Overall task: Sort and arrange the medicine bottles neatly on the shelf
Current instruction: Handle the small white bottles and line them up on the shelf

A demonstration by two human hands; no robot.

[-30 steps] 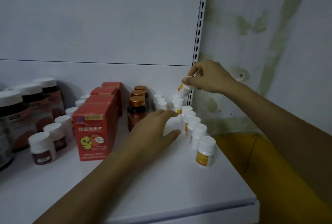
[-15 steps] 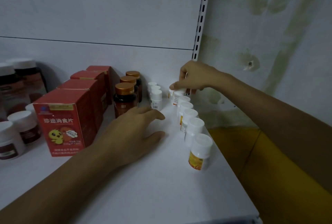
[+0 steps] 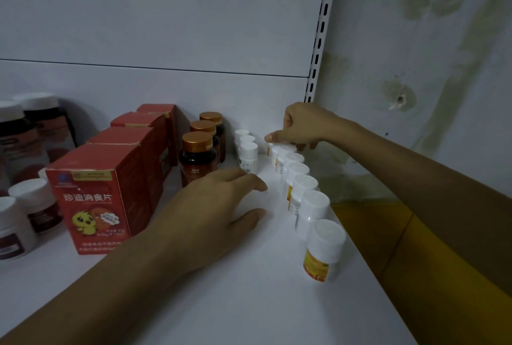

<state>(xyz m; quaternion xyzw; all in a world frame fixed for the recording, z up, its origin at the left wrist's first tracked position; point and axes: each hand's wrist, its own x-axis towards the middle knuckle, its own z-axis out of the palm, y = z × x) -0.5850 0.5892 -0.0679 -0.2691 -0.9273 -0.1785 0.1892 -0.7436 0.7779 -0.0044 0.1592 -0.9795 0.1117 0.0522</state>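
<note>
The right hand is at the far end of the shelf, close to the back wall. Its fingers curl down round the top of the back bottle, and its thumb sticks out to the left. This bottle stands up straight. It is the last one in the row of white bottles. The row runs from the front of the shelf to the back, close along the right edge. So the back bottle is right under the right hand, and the rest of the row comes toward the person from there.

The left hand lies palm down on the shelf with its fingers apart. It holds nothing. It is just to the left of the middle of the row, so it is the nearer hand for those bottles.

I think the back bottle is being set in line. If the row needs a nudge, the left hand is the one to do it. The shelf edge is close on the right, so a bottle pushed that way could fall off.
</note>
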